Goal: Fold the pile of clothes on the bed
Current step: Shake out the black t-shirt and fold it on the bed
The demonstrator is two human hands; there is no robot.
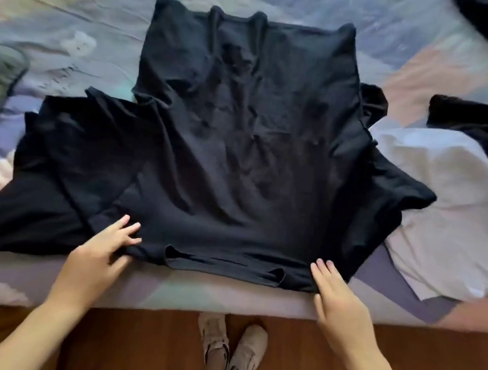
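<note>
Both hands (109, 240) on black garment (241, 142)

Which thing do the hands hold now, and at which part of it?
Left hand grips the black garment at its near corner. Right hand lies flat on the other near corner; no grip shows.
</note>
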